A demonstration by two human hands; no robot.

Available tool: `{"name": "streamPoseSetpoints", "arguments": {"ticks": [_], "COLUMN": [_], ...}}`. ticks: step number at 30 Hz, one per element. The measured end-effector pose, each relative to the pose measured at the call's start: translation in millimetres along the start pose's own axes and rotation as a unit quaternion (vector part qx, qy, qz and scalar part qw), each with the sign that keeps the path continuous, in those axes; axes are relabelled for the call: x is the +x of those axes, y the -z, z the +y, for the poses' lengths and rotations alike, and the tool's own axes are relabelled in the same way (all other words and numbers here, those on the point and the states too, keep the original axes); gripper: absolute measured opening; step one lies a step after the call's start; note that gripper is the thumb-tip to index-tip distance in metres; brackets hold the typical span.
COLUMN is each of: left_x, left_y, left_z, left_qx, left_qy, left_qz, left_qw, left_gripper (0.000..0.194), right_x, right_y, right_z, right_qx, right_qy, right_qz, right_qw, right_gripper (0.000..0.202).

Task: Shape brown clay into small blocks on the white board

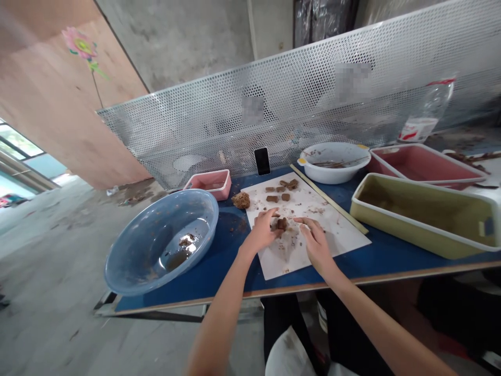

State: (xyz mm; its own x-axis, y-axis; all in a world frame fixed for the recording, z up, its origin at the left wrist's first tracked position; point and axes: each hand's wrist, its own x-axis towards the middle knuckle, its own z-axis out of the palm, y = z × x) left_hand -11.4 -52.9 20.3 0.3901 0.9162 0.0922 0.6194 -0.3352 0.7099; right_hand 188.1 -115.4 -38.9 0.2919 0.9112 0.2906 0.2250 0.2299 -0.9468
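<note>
**Brown piece (281,224) seen over a white board (340,245)**

At the left of the blue tabletop (230,240), a large blue basin (129,250) is placed, with a little murky liquid in its bottom. Beside its far rim, a small pink tub (222,193) is set, and a rough brown lump (240,200) is found by the board's left edge. The left hand (265,230) is curved about the brown piece; whether it is pinched or merely touched cannot be told at this size. Beyond, small brown blocks (272,198) are laid out. To the right of the piece, the right hand (314,236) is held loosely spread, clear of it. Farther right, a white bowl (332,175) and an olive-green trough (410,230) are set.
</note>
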Motion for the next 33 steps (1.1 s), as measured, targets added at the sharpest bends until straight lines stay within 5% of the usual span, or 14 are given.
{"name": "streamPoseSetpoints", "arguments": {"ticks": [33], "left_x": [3], "left_y": [-11.6], "left_z": [-15], "left_qx": [-0.025], "left_qy": [-0.004], "left_qz": [0.021], "left_qw": [0.999], "left_gripper": [0.069], "right_x": [-2], "right_y": [0], "right_z": [-6], "right_qx": [0.004], "right_qy": [-0.015], "right_qz": [-0.008], "right_qw": [1.0], "right_gripper": [0.046]}}
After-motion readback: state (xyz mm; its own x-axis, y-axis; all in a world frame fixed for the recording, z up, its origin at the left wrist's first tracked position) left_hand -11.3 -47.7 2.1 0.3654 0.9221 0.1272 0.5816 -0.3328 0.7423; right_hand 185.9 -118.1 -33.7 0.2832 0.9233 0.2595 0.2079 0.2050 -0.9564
